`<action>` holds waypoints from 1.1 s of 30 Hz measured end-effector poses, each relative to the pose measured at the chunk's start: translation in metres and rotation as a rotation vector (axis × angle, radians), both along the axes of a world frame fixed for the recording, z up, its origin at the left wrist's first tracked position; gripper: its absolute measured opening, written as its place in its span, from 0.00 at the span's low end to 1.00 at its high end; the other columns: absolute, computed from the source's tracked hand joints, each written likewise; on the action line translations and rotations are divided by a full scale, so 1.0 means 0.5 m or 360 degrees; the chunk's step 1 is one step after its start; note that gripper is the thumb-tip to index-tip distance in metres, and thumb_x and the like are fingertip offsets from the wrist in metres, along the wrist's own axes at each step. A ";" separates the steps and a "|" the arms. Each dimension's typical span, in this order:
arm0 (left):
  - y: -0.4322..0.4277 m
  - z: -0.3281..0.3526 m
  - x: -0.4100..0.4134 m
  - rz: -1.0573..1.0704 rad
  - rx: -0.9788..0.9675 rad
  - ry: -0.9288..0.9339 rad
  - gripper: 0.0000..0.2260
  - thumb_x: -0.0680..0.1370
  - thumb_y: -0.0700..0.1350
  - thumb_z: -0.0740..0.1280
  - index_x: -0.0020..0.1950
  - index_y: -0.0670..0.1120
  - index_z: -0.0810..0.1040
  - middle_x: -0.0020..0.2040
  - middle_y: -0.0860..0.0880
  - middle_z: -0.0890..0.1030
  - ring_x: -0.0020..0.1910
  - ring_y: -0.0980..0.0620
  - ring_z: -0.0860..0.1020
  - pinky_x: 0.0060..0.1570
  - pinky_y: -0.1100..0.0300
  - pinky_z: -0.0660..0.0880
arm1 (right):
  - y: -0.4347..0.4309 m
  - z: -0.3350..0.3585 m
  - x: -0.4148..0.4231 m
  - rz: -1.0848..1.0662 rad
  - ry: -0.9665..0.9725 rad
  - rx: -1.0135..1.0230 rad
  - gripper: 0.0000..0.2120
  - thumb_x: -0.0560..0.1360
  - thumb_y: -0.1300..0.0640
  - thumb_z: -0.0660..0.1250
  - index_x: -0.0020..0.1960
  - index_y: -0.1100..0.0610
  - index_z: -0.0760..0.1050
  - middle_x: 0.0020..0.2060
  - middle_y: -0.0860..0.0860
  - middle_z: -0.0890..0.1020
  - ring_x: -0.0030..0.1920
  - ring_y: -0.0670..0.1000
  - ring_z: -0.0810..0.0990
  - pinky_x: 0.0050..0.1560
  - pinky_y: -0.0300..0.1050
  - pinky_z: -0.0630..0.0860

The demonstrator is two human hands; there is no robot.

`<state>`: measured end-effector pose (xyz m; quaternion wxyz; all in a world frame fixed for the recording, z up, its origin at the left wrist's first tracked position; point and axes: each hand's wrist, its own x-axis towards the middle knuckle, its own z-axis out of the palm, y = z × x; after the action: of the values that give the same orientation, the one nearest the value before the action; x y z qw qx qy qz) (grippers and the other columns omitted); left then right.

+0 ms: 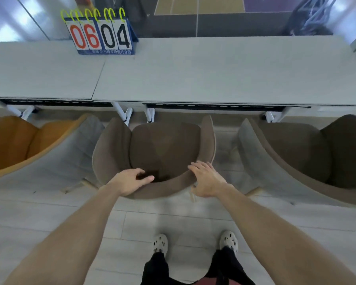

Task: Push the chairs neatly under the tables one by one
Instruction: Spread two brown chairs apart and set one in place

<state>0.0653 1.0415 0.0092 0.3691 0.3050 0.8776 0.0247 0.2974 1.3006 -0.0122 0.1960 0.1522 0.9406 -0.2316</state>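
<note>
Brown chair (152, 153) mid-frame, just short of the table (214, 79): left hand (130, 182) curled over the backrest rim, right hand (206, 179) flat, fingers spread; an uneven push could skew it into the table legs (123, 114).

I see my hands (167, 182) on the middle chair (152, 155), a chair (29, 145) on either side (296, 153), the counter (214, 75) beyond them carrying a scoreboard (103, 36).

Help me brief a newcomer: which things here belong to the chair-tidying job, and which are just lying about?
Part of the job: brown chair under both hands, orange chair, right-hand brown chair, grey tables, left hand, right hand.

Just lying about: scoreboard, dark bag.
</note>
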 end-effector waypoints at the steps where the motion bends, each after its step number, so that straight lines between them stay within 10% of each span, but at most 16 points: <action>1: -0.023 0.006 -0.018 -0.0087 -0.0041 -0.0014 0.50 0.64 0.89 0.57 0.76 0.61 0.75 0.71 0.56 0.80 0.67 0.49 0.79 0.71 0.49 0.74 | -0.034 -0.006 -0.014 0.0045 -0.0008 0.0023 0.45 0.75 0.40 0.68 0.87 0.55 0.58 0.86 0.52 0.61 0.87 0.55 0.53 0.87 0.58 0.45; 10: -0.142 -0.075 -0.091 -0.0880 -0.0039 0.0292 0.50 0.66 0.68 0.79 0.84 0.60 0.62 0.81 0.52 0.70 0.83 0.47 0.62 0.84 0.42 0.45 | -0.187 -0.037 -0.073 -0.0056 -0.0113 0.0452 0.50 0.68 0.23 0.72 0.80 0.52 0.70 0.75 0.52 0.76 0.79 0.60 0.67 0.86 0.63 0.50; 16: -0.142 -0.121 -0.092 -0.0814 0.0159 0.0413 0.34 0.71 0.63 0.79 0.76 0.63 0.74 0.70 0.56 0.78 0.74 0.47 0.70 0.81 0.42 0.48 | -0.190 -0.052 -0.070 -0.0112 0.0029 0.0555 0.45 0.64 0.20 0.72 0.69 0.51 0.79 0.64 0.50 0.82 0.70 0.57 0.76 0.84 0.60 0.55; 33: -0.153 -0.119 -0.074 -0.0823 0.0148 0.0391 0.37 0.70 0.62 0.81 0.77 0.62 0.71 0.72 0.56 0.77 0.75 0.48 0.69 0.83 0.43 0.46 | -0.229 -0.042 -0.041 -0.0219 -0.0084 0.0496 0.47 0.67 0.21 0.72 0.76 0.50 0.75 0.70 0.50 0.79 0.77 0.58 0.70 0.87 0.62 0.47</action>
<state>0.0282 0.9649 -0.0504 0.2395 0.5360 0.8068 -0.0670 0.2771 1.1862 -0.0329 0.1783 0.2508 0.9470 -0.0918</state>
